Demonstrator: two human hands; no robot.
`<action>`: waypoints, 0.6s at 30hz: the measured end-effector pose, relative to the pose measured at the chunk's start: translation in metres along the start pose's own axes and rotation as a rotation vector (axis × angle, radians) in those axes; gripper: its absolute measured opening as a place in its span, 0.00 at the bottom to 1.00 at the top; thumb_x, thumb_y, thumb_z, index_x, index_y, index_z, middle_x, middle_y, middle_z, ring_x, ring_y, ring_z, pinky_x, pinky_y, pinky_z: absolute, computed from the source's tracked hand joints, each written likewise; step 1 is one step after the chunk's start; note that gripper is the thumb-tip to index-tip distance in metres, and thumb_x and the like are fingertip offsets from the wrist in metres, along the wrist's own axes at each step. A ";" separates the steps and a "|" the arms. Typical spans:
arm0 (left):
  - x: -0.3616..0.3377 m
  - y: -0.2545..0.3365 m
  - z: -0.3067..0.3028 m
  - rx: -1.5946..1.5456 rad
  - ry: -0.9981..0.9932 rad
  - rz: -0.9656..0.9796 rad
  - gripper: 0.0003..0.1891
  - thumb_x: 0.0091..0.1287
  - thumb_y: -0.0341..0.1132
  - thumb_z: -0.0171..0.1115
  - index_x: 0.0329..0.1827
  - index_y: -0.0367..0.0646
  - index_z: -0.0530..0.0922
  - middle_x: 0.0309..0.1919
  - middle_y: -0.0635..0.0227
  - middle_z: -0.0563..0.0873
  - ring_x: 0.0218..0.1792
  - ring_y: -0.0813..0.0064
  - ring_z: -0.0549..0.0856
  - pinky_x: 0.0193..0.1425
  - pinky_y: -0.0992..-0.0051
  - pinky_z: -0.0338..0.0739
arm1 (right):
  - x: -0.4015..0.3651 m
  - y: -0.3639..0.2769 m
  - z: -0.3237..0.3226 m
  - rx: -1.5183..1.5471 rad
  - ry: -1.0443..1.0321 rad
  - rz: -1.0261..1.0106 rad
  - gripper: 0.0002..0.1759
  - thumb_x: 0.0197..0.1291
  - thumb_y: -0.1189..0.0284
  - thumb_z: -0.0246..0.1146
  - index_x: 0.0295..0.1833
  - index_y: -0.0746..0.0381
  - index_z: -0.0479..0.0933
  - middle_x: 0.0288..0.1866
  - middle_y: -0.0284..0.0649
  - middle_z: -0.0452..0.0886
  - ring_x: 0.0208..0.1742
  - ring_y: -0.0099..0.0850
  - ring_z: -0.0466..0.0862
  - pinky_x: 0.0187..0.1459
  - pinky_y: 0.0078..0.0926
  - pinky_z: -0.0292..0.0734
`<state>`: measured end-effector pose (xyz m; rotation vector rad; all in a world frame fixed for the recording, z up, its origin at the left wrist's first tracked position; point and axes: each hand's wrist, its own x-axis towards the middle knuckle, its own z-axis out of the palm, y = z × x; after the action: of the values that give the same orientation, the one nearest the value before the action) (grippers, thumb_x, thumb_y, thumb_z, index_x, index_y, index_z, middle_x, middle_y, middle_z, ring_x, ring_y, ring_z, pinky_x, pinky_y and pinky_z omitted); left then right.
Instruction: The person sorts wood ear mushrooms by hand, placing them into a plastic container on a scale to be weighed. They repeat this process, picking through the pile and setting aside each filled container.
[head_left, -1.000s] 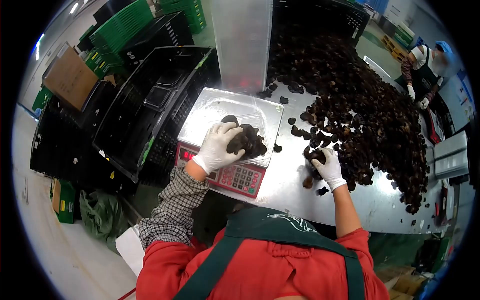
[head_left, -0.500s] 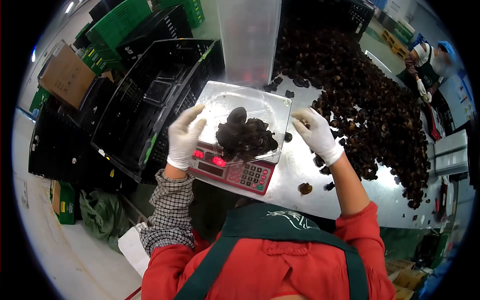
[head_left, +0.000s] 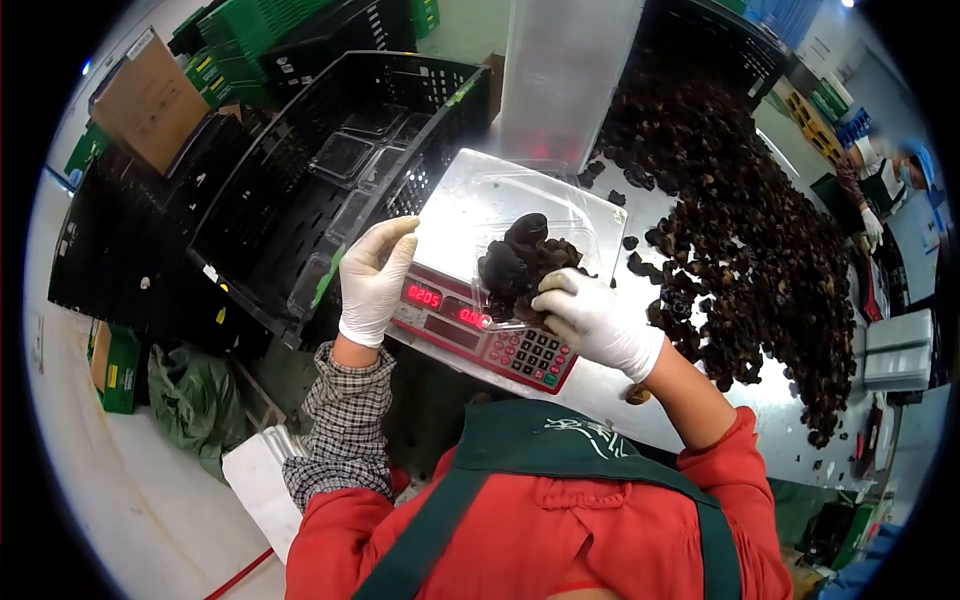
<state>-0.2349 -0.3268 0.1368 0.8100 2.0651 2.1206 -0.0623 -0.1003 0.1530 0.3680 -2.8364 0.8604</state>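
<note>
On the metal pan of a red digital scale (head_left: 470, 330) lies a clear plastic tray (head_left: 585, 240) heaped with dark wood ear mushrooms (head_left: 515, 268). My gloved right hand (head_left: 590, 318) reaches into the near right side of the heap, its fingers curled on a mushroom; the fingertips are partly hidden. By the pan's left edge is my gloved left hand (head_left: 375, 280), empty, with thumb and fingers apart. The scale's red digits are lit, the left group reading about 0205.
A large mushroom pile (head_left: 740, 230) covers the table's right side. Left stands a black crate (head_left: 250, 200) with clear plastic trays inside. A tall stack of clear containers (head_left: 560, 80) rises behind the scale. At far right a co-worker (head_left: 870, 190) stands with gloved hands low.
My right hand has moved left from beside the scale onto the mushrooms and closed. My left hand stays by the pan's edge. The view has shifted, showing more trays in the crate.
</note>
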 end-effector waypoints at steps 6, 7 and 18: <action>0.012 -0.002 0.017 -0.015 -0.078 0.000 0.10 0.66 0.27 0.63 0.49 0.35 0.82 0.45 0.62 0.86 0.48 0.75 0.83 0.56 0.78 0.75 | -0.061 0.011 -0.049 0.570 0.522 0.599 0.05 0.62 0.76 0.60 0.41 0.66 0.77 0.32 0.34 0.80 0.33 0.23 0.79 0.36 0.20 0.75; 0.014 -0.003 0.018 -0.016 -0.092 -0.016 0.11 0.66 0.27 0.63 0.49 0.35 0.82 0.45 0.62 0.86 0.48 0.74 0.83 0.56 0.77 0.75 | -0.082 0.004 -0.063 0.580 0.561 0.756 0.05 0.63 0.76 0.59 0.40 0.67 0.78 0.30 0.33 0.79 0.31 0.21 0.78 0.35 0.19 0.74; 0.066 0.016 0.031 0.348 -0.318 0.157 0.14 0.62 0.34 0.67 0.47 0.35 0.82 0.43 0.58 0.86 0.45 0.71 0.84 0.51 0.76 0.77 | -0.531 0.015 -0.015 -0.156 0.051 1.639 0.16 0.56 0.67 0.65 0.41 0.72 0.80 0.33 0.46 0.84 0.30 0.32 0.83 0.34 0.29 0.78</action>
<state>-0.2736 -0.2737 0.1718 1.2947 2.2788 1.5749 0.4437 0.0202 0.0422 -2.1213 -2.5731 0.6461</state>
